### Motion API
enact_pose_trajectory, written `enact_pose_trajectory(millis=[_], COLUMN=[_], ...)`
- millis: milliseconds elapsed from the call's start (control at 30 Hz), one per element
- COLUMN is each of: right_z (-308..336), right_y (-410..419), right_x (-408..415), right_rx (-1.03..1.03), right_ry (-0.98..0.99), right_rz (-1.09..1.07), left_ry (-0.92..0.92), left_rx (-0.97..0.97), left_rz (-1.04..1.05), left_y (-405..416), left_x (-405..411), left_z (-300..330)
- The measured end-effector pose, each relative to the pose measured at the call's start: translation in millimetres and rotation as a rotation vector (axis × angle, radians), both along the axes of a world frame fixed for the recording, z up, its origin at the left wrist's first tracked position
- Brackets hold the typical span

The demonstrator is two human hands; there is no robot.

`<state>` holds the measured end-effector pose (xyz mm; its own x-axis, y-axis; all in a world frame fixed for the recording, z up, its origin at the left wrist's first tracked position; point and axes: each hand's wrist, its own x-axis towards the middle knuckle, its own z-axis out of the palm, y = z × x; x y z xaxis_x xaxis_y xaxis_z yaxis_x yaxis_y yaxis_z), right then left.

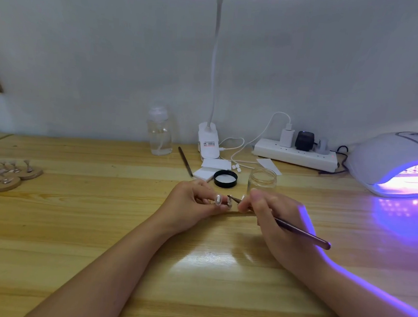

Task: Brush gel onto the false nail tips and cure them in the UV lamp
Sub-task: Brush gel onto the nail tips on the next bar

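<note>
At the middle of the wooden table my left hand (pixel 194 202) pinches a small wooden stand (pixel 233 211) that carries clear false nail tips (pixel 218 199). My right hand (pixel 273 213) grips a thin dark brush (pixel 297 230) like a pen, its bristle end touching or just above a tip beside my left fingers. An open clear gel jar (pixel 262 181) stands just behind my hands, with its black lid (pixel 225 178) lying to its left. The white UV lamp (pixel 397 163) glows purple at the right edge.
Two wooden stands with several nail tips (pixel 4 172) lie at the left. Against the wall stand a clear pump bottle (pixel 159 132), a desk lamp base (pixel 208 143), a power strip (pixel 295 154) with cables, white pads (pixel 212 168) and a second brush (pixel 185 161).
</note>
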<state>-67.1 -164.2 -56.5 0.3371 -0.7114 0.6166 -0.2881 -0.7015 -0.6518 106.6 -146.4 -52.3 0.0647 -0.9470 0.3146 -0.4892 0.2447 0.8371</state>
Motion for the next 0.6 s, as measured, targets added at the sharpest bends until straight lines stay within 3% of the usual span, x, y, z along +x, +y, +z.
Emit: enact_pose_trajectory(millis=[167,333,600], right_z=[-0.7,-0.6,0.1], right_y=[2.2,-0.3,-1.1], right_x=[-2.0,-0.2,-1.3], right_rx=[0.06,0.047,0.179], right_ry=[-0.081,-0.026,-0.341], right_rz=[0.06,0.012,0.096], left_ry=[-0.01,0.007,0.019], left_rx=[0.011,0.014,0.041], left_rz=[0.009,0.003,0.032], left_y=[-0.6,-0.5,-1.1], left_x=[0.9,0.9,0.0], left_z=[-1.1,-1.1,-0.6])
